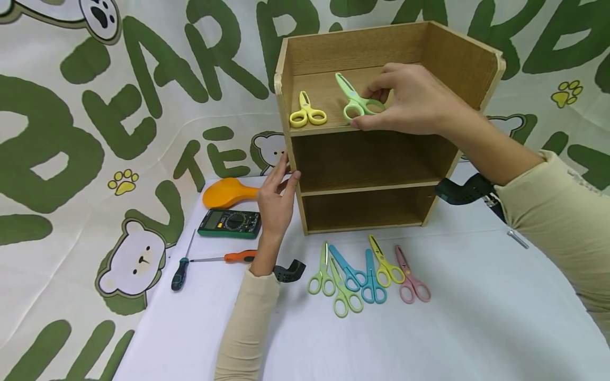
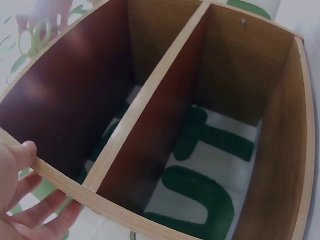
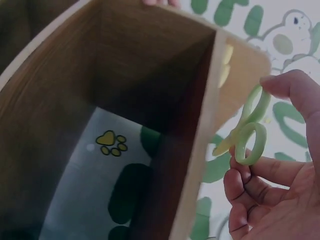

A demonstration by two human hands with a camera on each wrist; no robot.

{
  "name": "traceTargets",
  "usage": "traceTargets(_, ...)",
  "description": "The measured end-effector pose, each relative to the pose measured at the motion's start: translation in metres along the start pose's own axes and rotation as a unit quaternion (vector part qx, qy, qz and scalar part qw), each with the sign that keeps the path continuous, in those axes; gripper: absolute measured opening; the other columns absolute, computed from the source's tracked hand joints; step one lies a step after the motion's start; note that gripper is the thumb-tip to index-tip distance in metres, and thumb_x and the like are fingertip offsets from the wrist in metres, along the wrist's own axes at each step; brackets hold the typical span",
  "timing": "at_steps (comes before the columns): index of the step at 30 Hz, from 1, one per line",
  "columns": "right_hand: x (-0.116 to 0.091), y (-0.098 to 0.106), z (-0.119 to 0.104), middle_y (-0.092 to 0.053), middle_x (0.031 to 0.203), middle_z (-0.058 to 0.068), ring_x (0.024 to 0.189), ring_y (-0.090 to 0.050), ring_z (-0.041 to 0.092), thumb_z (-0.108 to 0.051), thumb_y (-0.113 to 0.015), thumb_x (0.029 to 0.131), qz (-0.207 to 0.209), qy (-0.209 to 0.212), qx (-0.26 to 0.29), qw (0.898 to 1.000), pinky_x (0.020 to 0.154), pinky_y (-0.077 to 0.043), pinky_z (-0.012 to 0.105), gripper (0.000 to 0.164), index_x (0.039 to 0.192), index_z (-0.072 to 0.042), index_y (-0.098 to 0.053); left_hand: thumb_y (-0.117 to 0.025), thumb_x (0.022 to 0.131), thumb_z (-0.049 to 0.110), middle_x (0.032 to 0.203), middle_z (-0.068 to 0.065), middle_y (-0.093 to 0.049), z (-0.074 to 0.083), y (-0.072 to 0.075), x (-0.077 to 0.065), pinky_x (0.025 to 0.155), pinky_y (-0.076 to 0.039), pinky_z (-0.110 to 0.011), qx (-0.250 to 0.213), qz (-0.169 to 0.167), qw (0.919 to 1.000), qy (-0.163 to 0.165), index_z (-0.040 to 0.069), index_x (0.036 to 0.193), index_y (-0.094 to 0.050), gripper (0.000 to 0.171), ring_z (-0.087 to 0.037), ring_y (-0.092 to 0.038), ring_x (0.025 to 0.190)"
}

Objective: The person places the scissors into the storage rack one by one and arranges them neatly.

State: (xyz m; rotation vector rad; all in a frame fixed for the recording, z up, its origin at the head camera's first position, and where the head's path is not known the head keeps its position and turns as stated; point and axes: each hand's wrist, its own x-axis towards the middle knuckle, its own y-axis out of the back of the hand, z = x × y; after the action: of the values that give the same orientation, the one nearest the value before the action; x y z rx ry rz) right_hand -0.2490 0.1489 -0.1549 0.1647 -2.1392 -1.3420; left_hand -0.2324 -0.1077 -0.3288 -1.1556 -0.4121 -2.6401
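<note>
In the head view my right hand (image 1: pixel 410 100) pinches light green scissors (image 1: pixel 355 100) by the handle loops, just above the top shelf of a wooden shelf unit (image 1: pixel 371 188). In the right wrist view the thumb is on one loop of the scissors (image 3: pixel 251 142), and fingers touch the other. Yellow scissors (image 1: pixel 307 112) lie on that top shelf, to the left. My left hand (image 1: pixel 276 203) holds the unit's left side panel, thumb at the front edge and fingers along the outer face. On the table before the unit lie green scissors (image 1: pixel 324 275), blue scissors (image 1: pixel 373 283), yellow scissors (image 1: pixel 383 262) and pink scissors (image 1: pixel 411 275).
Left of the unit are an orange paddle-shaped thing (image 1: pixel 226 193), a multimeter (image 1: pixel 230 223), an orange-handled screwdriver (image 1: pixel 238 257) and a dark-handled screwdriver (image 1: pixel 180 274). A small metal piece (image 1: pixel 518 239) lies at the right. Behind hangs a printed cloth (image 1: pixel 157 137).
</note>
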Motion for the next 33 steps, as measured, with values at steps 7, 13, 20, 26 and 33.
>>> traceTargets(7,0.025,-0.015,0.004,-0.052,0.094,0.009,0.085,-0.042,0.019,-0.045,-0.078,0.082,-0.023,-0.013,0.007,1.000,0.066,-0.033,0.032,0.048,0.106,-0.004,-0.074,-0.066,0.096,0.001,0.138,-0.019,-0.059,-0.001,0.000,0.000,0.090,-0.057,-0.041,-0.001,0.000,1.0000,-0.003,-0.003,0.142,-0.051,0.049,-0.032,-0.064,0.114)
traceTargets(13,0.036,-0.021,0.002,-0.061,0.102,0.012,0.088,-0.049,0.022,-0.053,-0.072,0.085,-0.075,-0.049,0.006,0.996,0.070,-0.038,0.034,0.059,0.115,-0.001,-0.070,-0.066,0.095,0.001,0.138,-0.019,-0.058,-0.002,0.000,0.001,0.089,-0.057,-0.045,-0.006,0.002,0.9999,-0.009,-0.005,0.141,-0.051,0.049,-0.032,-0.064,0.115)
traceTargets(20,0.039,-0.023,0.002,-0.058,0.108,0.014,0.093,-0.048,0.026,-0.056,-0.064,0.090,-0.101,-0.056,-0.010,0.993,0.073,-0.038,0.037,0.063,0.122,-0.001,-0.067,-0.066,0.095,0.001,0.138,-0.018,-0.059,-0.003,0.000,0.001,0.091,-0.057,-0.038,-0.002,0.000,1.0000,-0.006,-0.004,0.142,-0.051,0.049,-0.031,-0.064,0.115)
traceTargets(26,0.031,-0.019,0.002,-0.054,0.117,0.017,0.104,-0.049,0.031,-0.048,-0.069,0.091,-0.061,-0.027,-0.025,0.997,0.083,-0.041,0.043,0.062,0.128,0.001,-0.064,-0.066,0.095,0.000,0.138,-0.019,-0.059,-0.003,0.001,0.001,0.091,-0.057,-0.039,-0.004,0.001,1.0000,-0.007,-0.005,0.141,-0.051,0.049,-0.031,-0.064,0.115)
traceTargets(33,-0.024,-0.011,0.002,-0.059,0.111,0.014,0.103,-0.054,0.029,-0.025,-0.077,0.089,0.056,0.057,-0.011,0.997,0.086,-0.042,0.044,0.040,0.120,-0.001,-0.069,-0.066,0.095,0.001,0.138,-0.019,-0.058,-0.004,-0.001,0.001,0.091,-0.057,-0.038,-0.007,-0.001,1.0000,-0.005,-0.005,0.141,-0.052,0.048,-0.031,-0.064,0.115)
